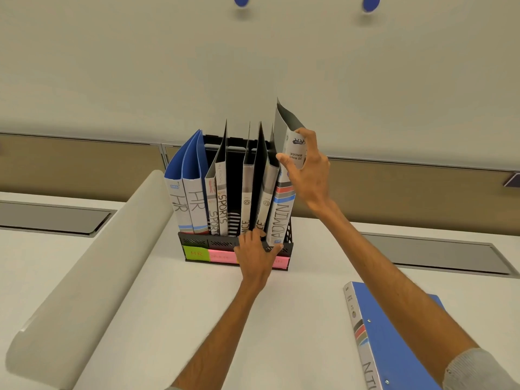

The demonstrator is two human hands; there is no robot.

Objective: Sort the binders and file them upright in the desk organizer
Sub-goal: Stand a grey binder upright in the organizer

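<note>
My right hand (306, 167) grips the ADMIN binder (281, 218) near the top of its spine. The binder stands in the rightmost slot of the black desk organizer (197, 240). My left hand (256, 254) lies with spread fingers against the organizer's front rim. The organizer sits on a white counter (168, 305), before a tan partition (84, 164) under a pale wall panel (253, 66). A blue binder (394, 333) lies flat on the counter to my right.

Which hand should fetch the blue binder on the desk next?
Probably right: the blue binder lies beside that forearm, once the right hand lets go of the ADMIN binder. The left hand rests on the organizer, farther off.
</note>
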